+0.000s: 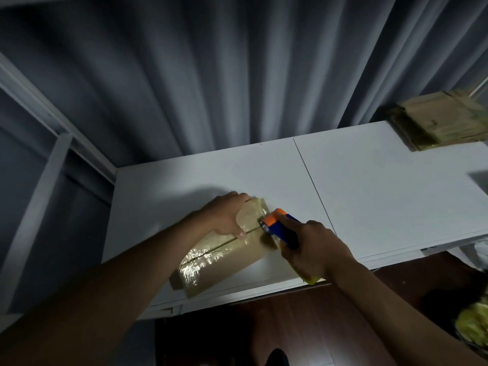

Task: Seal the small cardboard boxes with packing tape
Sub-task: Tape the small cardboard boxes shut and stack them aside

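Grey curtains [211, 75] are hanging behind a white table [383, 186] in a dim room. The right hand [314, 249] is wrapping its fingers around the blue and orange tape dispenser [281, 228], tipping its orange nose down onto the box so the tape beds along the seam. Just left of that hand, the cardboard box [224, 254] is lying flat near the table's front edge, shiny tape [203, 262] covering its centre seam from the near end up to the dispenser. The left hand [227, 215] is lying spread over the box's far end, thumb pressing near the seam, probably bracing it against the pull. Far off to the right, a stack of flat cardboard [438, 122] is waiting at the back corner.
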